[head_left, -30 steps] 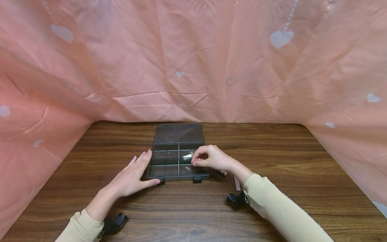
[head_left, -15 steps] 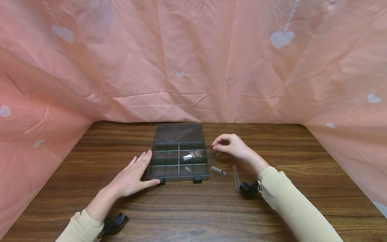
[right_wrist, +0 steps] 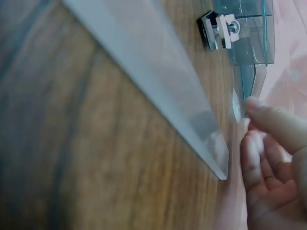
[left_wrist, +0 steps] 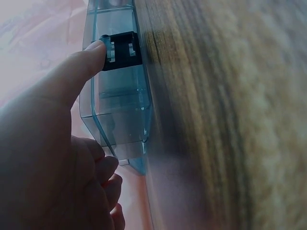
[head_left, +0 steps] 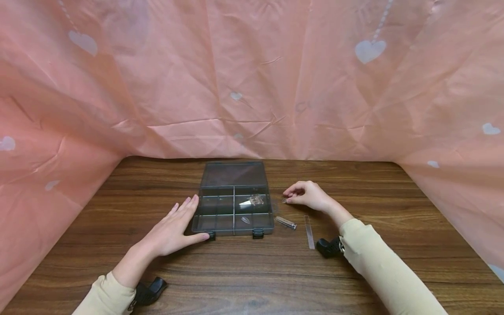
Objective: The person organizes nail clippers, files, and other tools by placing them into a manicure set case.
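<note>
My left hand (head_left: 173, 227) rests with spread fingers against the left side of a smoky clear divided box (head_left: 214, 224). The left wrist view shows its thumb at a black latch (left_wrist: 122, 50). My right hand (head_left: 309, 195) is low over the table right of the box, fingers loosely bent. Its thumb tip is right at a clear, leaf-shaped false nail (right_wrist: 236, 105) on the table, with a gap between thumb and forefinger. A similar clear false nail (head_left: 245, 220) lies in the front right compartment. Behind it is a small clear packet (head_left: 257, 200) with a white pointed part.
The box lid (head_left: 236, 174) lies open toward the back. A nail clipper (head_left: 286, 222) and a clear flat nail file (head_left: 309, 232) lie right of the box on the wooden table (head_left: 252, 271). Pink cloth (head_left: 252, 78) hangs around the back and sides.
My right hand has moved from over the box's right compartments to the table on the right, then down to the loose false nail. My left hand stays at the box.
</note>
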Motion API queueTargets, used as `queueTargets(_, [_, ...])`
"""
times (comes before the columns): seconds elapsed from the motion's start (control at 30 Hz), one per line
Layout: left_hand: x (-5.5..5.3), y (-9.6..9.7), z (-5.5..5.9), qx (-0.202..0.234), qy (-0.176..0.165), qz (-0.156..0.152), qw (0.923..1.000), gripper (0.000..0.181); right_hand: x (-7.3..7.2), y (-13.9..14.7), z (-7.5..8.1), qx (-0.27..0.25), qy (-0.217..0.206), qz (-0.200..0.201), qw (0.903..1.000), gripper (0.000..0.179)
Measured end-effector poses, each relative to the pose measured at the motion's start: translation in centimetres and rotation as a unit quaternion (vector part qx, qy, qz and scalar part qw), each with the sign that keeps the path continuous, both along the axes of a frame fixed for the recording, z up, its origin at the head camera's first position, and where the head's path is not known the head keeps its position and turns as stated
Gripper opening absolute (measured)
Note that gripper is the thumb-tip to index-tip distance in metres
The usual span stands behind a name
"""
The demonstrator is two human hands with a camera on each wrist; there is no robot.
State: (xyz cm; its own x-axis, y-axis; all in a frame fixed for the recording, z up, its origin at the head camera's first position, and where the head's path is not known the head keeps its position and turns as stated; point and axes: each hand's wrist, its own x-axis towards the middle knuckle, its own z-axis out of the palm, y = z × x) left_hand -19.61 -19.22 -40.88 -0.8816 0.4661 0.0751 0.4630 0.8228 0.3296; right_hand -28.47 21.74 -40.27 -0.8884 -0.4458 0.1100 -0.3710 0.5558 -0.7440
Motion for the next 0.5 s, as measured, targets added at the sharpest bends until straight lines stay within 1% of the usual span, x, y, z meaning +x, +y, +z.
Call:
queueTargets(0.17, [0.06, -0.02, 0.03, 0.001, -0.001, 0.001, 1.0000, 0.106, -0.17, 0.18, -0.53, 0.030, 0.003, -0.007, 0.9995, 0.022])
queueTargets(0.3, [0.11, 0.07, 0.11, 0.007, 0.004, -0.002, 1.0000, 0.106, -0.30, 0.22, -0.75, 0.035, 0.012, -0.003, 0.9993, 0.019])
queueTargets(0.5, [0.13, 0.15, 0.15, 0.008, 0.006, -0.004, 0.9999, 0.105, -0.16, 0.05, -0.64, 0.041, 0.022, 0.000, 0.9989, 0.015])
